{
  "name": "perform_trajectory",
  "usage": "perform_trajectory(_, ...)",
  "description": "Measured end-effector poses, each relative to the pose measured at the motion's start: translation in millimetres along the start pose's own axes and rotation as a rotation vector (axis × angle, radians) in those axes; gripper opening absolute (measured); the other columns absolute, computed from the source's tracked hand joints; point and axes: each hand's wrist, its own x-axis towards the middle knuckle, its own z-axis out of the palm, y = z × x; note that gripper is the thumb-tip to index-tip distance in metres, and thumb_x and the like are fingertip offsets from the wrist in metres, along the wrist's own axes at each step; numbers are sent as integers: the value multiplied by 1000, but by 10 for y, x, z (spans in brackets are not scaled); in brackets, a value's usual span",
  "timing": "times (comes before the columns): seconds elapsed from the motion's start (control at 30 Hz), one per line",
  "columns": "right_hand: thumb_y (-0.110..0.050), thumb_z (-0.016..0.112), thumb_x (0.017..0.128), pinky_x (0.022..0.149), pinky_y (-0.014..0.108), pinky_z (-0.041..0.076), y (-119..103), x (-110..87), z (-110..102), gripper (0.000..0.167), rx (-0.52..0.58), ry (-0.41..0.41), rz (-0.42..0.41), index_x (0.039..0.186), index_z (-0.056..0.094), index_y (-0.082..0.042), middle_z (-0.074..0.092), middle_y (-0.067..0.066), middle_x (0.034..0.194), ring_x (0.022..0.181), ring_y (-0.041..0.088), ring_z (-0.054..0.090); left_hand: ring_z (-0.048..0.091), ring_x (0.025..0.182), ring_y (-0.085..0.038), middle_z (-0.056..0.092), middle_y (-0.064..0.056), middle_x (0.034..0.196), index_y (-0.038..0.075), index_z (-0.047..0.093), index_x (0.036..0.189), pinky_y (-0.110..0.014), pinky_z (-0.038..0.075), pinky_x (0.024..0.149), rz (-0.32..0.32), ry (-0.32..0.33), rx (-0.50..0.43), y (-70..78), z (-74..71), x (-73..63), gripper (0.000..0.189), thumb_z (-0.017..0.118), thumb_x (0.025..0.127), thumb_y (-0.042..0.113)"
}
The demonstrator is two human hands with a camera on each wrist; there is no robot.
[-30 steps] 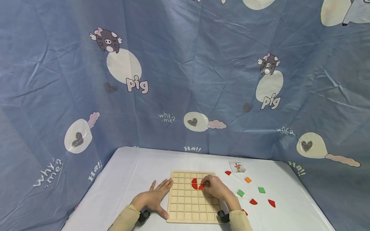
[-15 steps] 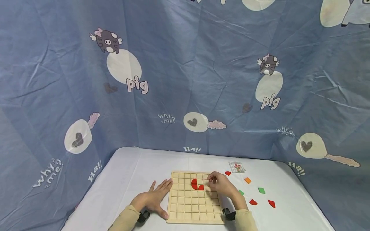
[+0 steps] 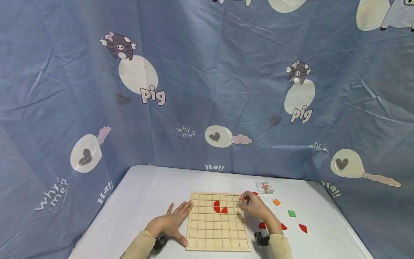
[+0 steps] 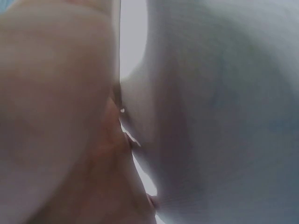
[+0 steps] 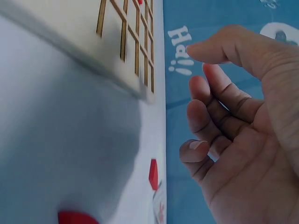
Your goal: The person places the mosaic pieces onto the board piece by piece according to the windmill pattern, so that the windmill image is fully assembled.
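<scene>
A wooden grid board lies flat on the table with three red quarter-circle pieces in its upper middle cells, among them one quarter-circle piece. My left hand is spread at the board's left side, fingertips and thumb at its edge. The left wrist view shows that hand only dark and blurred, close to the white surface. Over the upper right edge of the board hovers my right hand. In the right wrist view its fingers are loosely curved, thumb apart from them, with nothing between.
Right of the board lie more red pieces, a green square and an orange square. A card with a grid picture sits behind them. A blue printed cloth hangs past the white table.
My right hand has let go of the lower-right red quarter-circle piece and moved right, off the grid's middle to its right edge. My left hand has stayed in place.
</scene>
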Motion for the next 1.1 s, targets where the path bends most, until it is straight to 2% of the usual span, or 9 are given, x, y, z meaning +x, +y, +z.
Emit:
perform_trajectory(0.27,-3,69,77,64,24,40,135,-37,-130,22,2,73,64,97,60,-6,58,3,88,81,14,48,2,151,-33,1,-12,164,7,3,155,-66,-3,116,-2,2,13,16,4,-4,136,77,59,67)
perform_trajectory(0.5,0,69,77,66,24,40,294,-74,-265,24,23,130,126,98,60,-7,59,6,91,82,15,48,2,151,-33,1,-12,164,7,3,155,-66,-3,116,-2,2,7,16,7,0,136,78,59,66)
perform_trajectory(0.77,-2,67,79,70,27,41,382,-117,-380,26,4,149,175,103,59,-3,60,10,97,86,17,49,1,151,-32,-1,-11,164,8,2,156,-66,-5,116,0,-5,-4,-22,35,19,136,76,59,68)
perform_trajectory(0.87,-3,66,79,73,28,42,393,-117,-436,27,-11,151,173,105,59,-2,59,9,98,88,17,49,0,151,-33,-1,-11,164,8,2,155,-66,-5,116,2,-8,-10,-18,30,10,136,76,59,68)
perform_trajectory(1.1,1,66,77,76,26,43,407,-71,-555,30,1,158,99,106,59,1,60,16,101,90,19,52,2,151,-34,1,-13,164,6,3,155,-66,-3,116,9,-1,0,26,-6,-10,135,78,60,65)
